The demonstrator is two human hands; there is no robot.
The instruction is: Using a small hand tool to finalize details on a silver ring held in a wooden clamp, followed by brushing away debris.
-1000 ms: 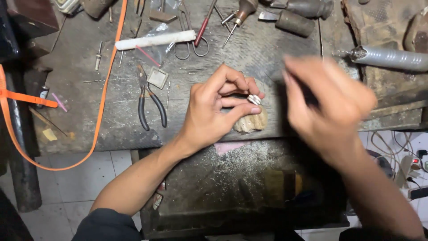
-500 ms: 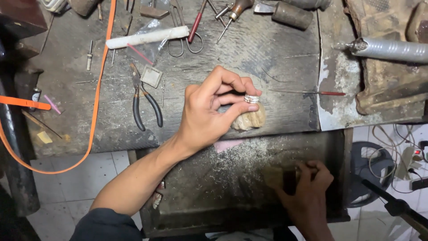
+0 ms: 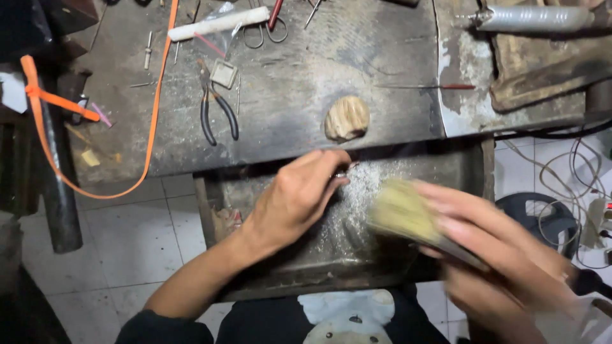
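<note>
The right hand (image 3: 491, 248), blurred low right in the frame, now grips a pale-bristled brush (image 3: 401, 213) — half a second ago it was empty-looking down in the drawer (image 3: 357, 191). The left hand (image 3: 299, 194) has come off the worktop (image 3: 299, 108) and holds a small metal piece (image 3: 346, 172), pinched in closed fingertips, over the filings-dusted drawer, so brushing seems underway. Farther up, the wooden bench peg (image 3: 347, 118) lies bare; dark-handled pliers (image 3: 217, 111) lie upper left.
</note>
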